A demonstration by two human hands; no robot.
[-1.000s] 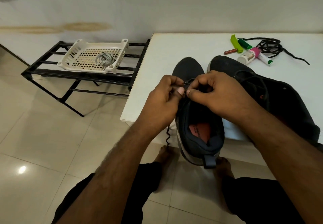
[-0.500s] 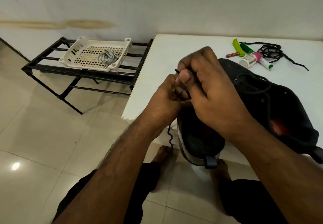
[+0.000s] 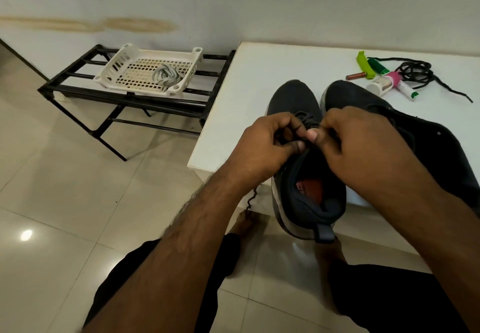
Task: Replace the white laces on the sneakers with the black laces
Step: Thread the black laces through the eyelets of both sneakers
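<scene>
A white table (image 3: 259, 78) stands against a pale wall above a tiled floor. At its near edge, two dark sneakers sit side by side, toes toward the wall; the left sneaker (image 3: 293, 99) overhangs the edge heel-first. Over its tongue, the left hand (image 3: 262, 145) and right hand (image 3: 361, 148) meet, each pinching the black lace (image 3: 305, 119), whose loose end (image 3: 250, 199) dangles below the table edge. The sneaker's long axis runs away from the person, both hands equally near. A spare black lace (image 3: 415, 73) lies beyond the right sneaker (image 3: 363, 99); white laces (image 3: 165, 75) rest in a basket (image 3: 114, 62) left of the table.
</scene>
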